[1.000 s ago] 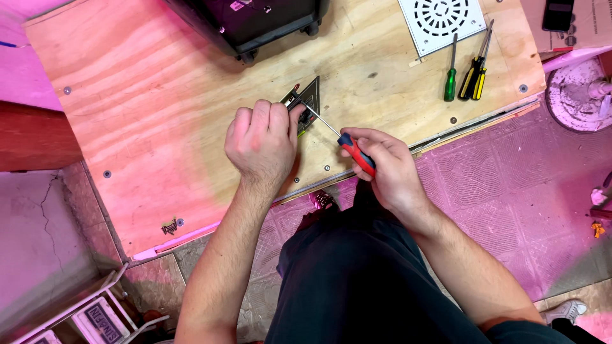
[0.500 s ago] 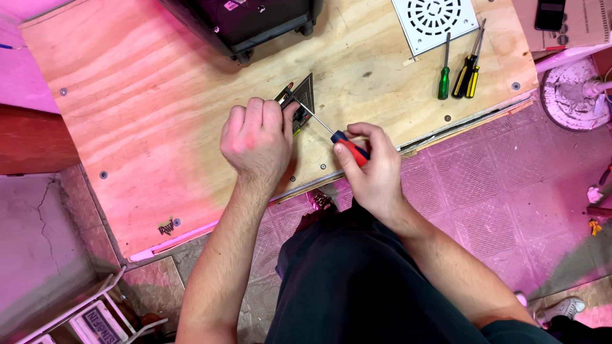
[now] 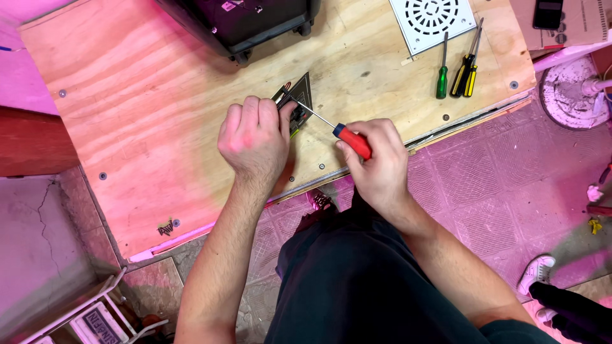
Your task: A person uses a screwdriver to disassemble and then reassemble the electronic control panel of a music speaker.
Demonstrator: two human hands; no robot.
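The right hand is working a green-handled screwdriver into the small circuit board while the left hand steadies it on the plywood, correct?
Not quite. In the head view the right hand holds a red-handled screwdriver; the green-handled screwdriver lies unused further back. The left hand does steady the circuit board on the plywood.

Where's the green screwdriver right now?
The green screwdriver lies on the plywood board, upper right, just left of two yellow-handled screwdrivers, below the white grille.

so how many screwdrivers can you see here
4. One red-handled screwdriver is in the right hand, its tip at the small dark part under the left hand. A green-handled screwdriver and two yellow-and-black-handled screwdrivers lie by the white grille.
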